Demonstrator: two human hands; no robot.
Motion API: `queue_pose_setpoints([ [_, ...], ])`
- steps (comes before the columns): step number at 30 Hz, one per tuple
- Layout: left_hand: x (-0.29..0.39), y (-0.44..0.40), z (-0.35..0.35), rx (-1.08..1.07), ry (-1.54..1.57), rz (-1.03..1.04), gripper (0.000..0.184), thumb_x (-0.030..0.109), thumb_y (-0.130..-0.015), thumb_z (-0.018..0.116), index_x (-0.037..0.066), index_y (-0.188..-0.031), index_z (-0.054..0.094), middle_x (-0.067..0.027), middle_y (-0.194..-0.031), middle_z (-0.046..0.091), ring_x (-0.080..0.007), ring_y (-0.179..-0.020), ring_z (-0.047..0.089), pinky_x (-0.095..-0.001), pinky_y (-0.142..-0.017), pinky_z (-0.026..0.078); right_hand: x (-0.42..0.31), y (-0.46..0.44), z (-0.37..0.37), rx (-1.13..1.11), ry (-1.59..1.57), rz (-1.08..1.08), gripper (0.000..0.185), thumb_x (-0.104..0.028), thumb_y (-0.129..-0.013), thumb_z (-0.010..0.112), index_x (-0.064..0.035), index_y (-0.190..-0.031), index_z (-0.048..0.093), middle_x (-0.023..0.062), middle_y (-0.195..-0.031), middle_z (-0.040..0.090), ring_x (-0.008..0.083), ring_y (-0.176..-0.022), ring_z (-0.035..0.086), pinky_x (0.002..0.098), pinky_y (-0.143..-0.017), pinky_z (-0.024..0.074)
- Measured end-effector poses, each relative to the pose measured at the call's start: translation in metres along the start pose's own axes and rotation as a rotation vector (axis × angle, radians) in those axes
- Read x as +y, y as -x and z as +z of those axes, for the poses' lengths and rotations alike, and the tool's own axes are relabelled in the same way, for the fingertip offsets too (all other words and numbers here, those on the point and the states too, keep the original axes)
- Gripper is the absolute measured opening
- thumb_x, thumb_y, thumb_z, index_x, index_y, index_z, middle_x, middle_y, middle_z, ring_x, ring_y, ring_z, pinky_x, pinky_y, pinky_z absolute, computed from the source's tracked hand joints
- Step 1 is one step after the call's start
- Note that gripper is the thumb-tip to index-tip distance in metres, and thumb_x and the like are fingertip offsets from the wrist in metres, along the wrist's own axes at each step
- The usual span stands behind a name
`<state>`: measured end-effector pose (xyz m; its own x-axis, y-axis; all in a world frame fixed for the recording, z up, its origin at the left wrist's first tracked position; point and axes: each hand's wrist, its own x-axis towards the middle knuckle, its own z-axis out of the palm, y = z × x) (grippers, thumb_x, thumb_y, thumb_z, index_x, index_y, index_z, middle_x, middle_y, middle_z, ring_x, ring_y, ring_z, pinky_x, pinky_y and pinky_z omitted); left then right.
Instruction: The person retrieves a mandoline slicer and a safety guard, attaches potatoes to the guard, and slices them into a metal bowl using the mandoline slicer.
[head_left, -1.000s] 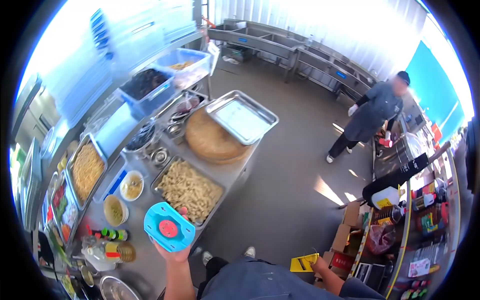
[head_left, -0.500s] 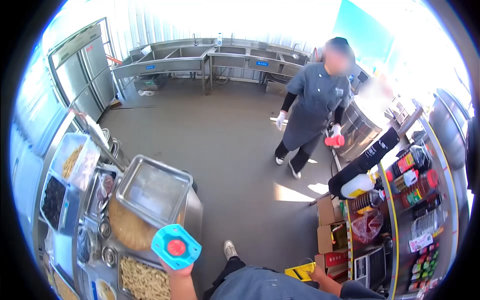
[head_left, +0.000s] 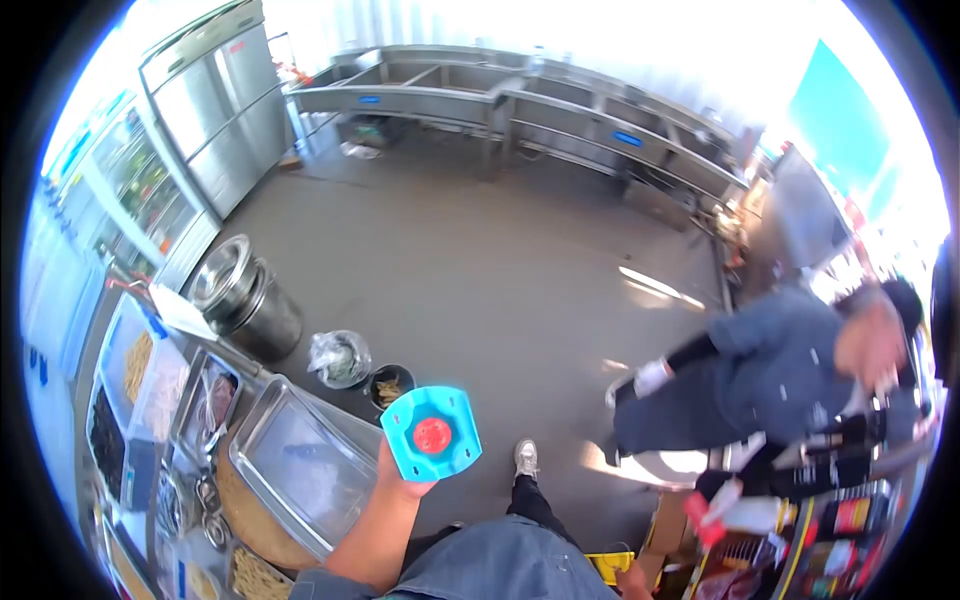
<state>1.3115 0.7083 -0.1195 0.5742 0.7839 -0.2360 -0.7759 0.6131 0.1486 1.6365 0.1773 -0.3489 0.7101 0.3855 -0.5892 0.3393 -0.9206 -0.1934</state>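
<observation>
My left hand (head_left: pixel 402 478) is closed on the edge of a turquoise plastic piece (head_left: pixel 455 432) with a red round centre, held up in front of my body. Low in the view, my right hand (head_left: pixel 632 578) grips a yellow tool (head_left: pixel 608 566), which is partly cut off by my apron and the view's edge. To the left of my forearm, a steel tray (head_left: pixel 310 465) lies over a round wooden board (head_left: pixel 262 520) on the counter.
At the right, close by, a co-worker (head_left: pixel 740 370) in a grey apron leans beside a shelf of bottles (head_left: pixel 850 545). Steel sinks (head_left: pixel 430 100) line the back. Steel pots (head_left: pixel 250 300), a plastic bag (head_left: pixel 340 358) and a black bucket (head_left: pixel 388 385) stand on the floor.
The view has turned right and moved forward, away from the counter. My left hand still holds the turquoise piece, now nearer the centre. The co-worker has come closer, to the right side.
</observation>
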Motion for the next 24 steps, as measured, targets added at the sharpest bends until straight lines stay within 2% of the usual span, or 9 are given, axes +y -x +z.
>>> queue_pose_setpoints([
  [2,0.0,-0.04,0.021,-0.012,-0.046,0.118,0.039,0.036,-0.096,0.057,0.007,-0.122,0.063,-0.011,-0.123,0.066,-0.031,-0.113,0.063,-0.0484,-0.098,0.052,-0.072,-0.075,-0.029,-0.001,0.005,0.061,0.045,-0.031,-0.081,0.078,-0.0029,-0.112,0.061,0.0244,-0.11,0.068,0.0432,-0.107,0.064,0.0478,-0.091,0.051],
  [4,0.005,-0.066,0.027,0.037,0.063,0.134,0.04,0.035,-0.096,0.057,0.007,-0.123,0.062,-0.0119,-0.125,0.065,-0.0313,-0.114,0.062,-0.0489,-0.099,0.051,-0.141,-0.136,-0.061,0.067,0.109,-0.078,0.04,-0.029,-0.084,0.075,-0.0017,-0.108,0.059,0.0218,-0.104,0.069,0.0427,-0.101,0.065,0.0479,-0.087,0.0519],
  [5,0.009,-0.076,0.043,0.04,0.095,0.158,0.041,0.035,-0.096,0.057,0.006,-0.125,0.062,-0.013,-0.128,0.064,-0.0316,-0.117,0.062,-0.0495,-0.1,0.05,-0.172,-0.174,-0.069,0.058,0.038,-0.15,0.044,-0.031,-0.082,0.076,-0.0012,-0.108,0.057,0.0258,-0.105,0.067,0.0462,-0.102,0.063,0.0506,-0.086,0.0504],
  [8,0.029,-0.105,0.066,-0.013,-0.004,0.335,0.043,0.036,-0.097,0.056,0.005,-0.127,0.061,-0.0135,-0.129,0.064,-0.032,-0.118,0.061,-0.05,-0.101,0.05,-0.295,-0.258,-0.12,0.016,0.088,-0.251,0.043,-0.03,-0.083,0.076,-0.0018,-0.108,0.056,0.0251,-0.103,0.067,0.0453,-0.101,0.063,0.0504,-0.086,0.0504],
  [10,0.048,-0.124,0.069,-0.015,0.061,0.441,0.045,0.036,-0.097,0.056,0.005,-0.128,0.06,-0.0134,-0.129,0.064,-0.032,-0.118,0.061,-0.0502,-0.101,0.05,-0.367,-0.316,-0.142,0.13,0.099,-0.449,0.042,-0.028,-0.082,0.076,-0.0013,-0.108,0.056,0.0245,-0.102,0.067,0.0446,-0.101,0.064,0.0501,-0.085,0.0507],
  [14,0.094,-0.172,0.044,0.031,0.027,0.604,0.045,0.038,-0.096,0.056,0.005,-0.128,0.06,-0.0133,-0.129,0.064,-0.0315,-0.118,0.061,-0.0503,-0.1,0.05,-0.521,-0.396,-0.187,0.189,0.082,-0.522,0.039,-0.02,-0.082,0.075,0.0004,-0.11,0.058,0.0239,-0.103,0.068,0.0438,-0.101,0.064,0.0482,-0.086,0.0514],
  [16,0.127,-0.206,0.027,0.083,0.121,0.66,0.05,0.042,-0.095,0.055,0.006,-0.13,0.059,-0.0142,-0.129,0.064,-0.0347,-0.119,0.061,-0.0539,-0.102,0.049,-0.582,-0.431,-0.202,0.191,0.042,-0.542,0.039,-0.018,-0.081,0.074,0.0008,-0.111,0.058,0.023,-0.104,0.068,0.0419,-0.101,0.065,0.047,-0.086,0.0517],
  [21,0.237,-0.307,-0.002,0.173,0.219,0.757,0.044,0.038,-0.096,0.056,0.007,-0.126,0.062,-0.0124,-0.125,0.067,-0.0316,-0.115,0.064,-0.0516,-0.1,0.051,-0.708,-0.474,-0.227,0.168,-0.111,-0.511,0.042,-0.018,-0.081,0.073,0.0014,-0.116,0.06,0.0197,-0.106,0.069,0.037,-0.101,0.067,0.044,-0.088,0.0516],
  [24,0.308,-0.361,0.015,0.0,0.298,0.723,0.044,0.039,-0.098,0.052,0.007,-0.127,0.062,-0.0121,-0.128,0.065,-0.0309,-0.117,0.062,-0.0511,-0.1,0.05,-0.777,-0.496,-0.24,0.18,-0.07,-0.495,0.04,-0.017,-0.08,0.074,0.0012,-0.114,0.062,0.0191,-0.105,0.07,0.0356,-0.1,0.067,0.044,-0.087,0.0519],
])
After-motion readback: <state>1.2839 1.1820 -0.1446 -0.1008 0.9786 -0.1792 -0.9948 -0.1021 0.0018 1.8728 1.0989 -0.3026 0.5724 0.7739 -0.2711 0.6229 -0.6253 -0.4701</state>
